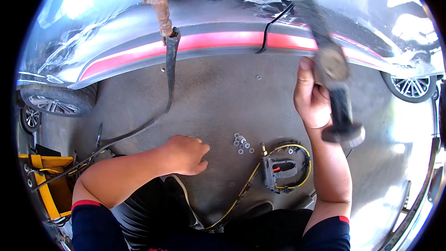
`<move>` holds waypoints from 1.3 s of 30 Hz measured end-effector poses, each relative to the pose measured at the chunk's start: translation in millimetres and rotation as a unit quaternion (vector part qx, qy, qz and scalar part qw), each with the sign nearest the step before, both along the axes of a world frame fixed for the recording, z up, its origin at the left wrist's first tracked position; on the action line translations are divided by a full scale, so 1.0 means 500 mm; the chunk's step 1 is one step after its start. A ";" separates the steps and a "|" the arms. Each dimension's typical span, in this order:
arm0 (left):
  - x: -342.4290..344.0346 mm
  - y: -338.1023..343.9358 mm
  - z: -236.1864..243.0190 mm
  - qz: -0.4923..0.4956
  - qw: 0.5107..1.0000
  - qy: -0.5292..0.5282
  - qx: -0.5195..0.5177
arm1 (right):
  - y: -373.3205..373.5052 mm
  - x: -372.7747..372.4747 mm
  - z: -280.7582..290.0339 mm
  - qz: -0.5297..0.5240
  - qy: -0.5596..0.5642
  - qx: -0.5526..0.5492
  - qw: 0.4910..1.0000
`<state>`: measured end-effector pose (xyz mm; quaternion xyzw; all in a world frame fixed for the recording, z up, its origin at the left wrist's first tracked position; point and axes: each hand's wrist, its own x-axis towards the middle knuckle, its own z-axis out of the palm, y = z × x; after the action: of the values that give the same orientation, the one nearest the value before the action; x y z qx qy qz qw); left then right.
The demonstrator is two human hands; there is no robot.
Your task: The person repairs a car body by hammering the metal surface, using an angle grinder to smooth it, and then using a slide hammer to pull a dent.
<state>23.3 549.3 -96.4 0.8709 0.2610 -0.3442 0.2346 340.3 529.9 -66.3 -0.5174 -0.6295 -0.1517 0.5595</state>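
My right hand (312,94) is raised, its fingers closed round the handle of a body hammer (332,65). The dark head is close to me and blurred, with a round face at the lower end and a long narrow arm toward the car; it hides most of the handle. My left hand (188,155) is curled over the floor near my knee; whether anything is inside it is hidden. To its right lie several small metal washers (241,142). Farther right is a grey pistol-shaped tool (274,174) with a yellow cable (248,186) looped around it.
A dark car side (223,11) with scraped paint and a red sill strip (223,40) spans the far side. A rust-coloured clamp (161,11) hangs there on a thick black cable (171,74). A wheel (58,102) and a yellow metal frame (42,181) are at left.
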 end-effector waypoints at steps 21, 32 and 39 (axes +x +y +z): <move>-0.015 -0.005 0.005 0.004 1.000 -0.005 -0.004 | 0.015 -0.028 0.016 -0.040 -0.048 0.044 0.997; -0.016 -0.007 -0.004 -0.002 0.999 -0.033 0.007 | 0.007 -0.027 0.020 -0.052 -0.027 -0.061 0.996; -0.021 -0.002 -0.006 0.002 0.999 -0.036 0.007 | 0.035 -0.038 0.016 -0.037 -0.048 -0.003 0.998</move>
<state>12.9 548.5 -99.5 0.8839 0.2562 -0.3100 0.2387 321.2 547.6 -58.3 -0.5338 -0.6365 -0.1948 0.5214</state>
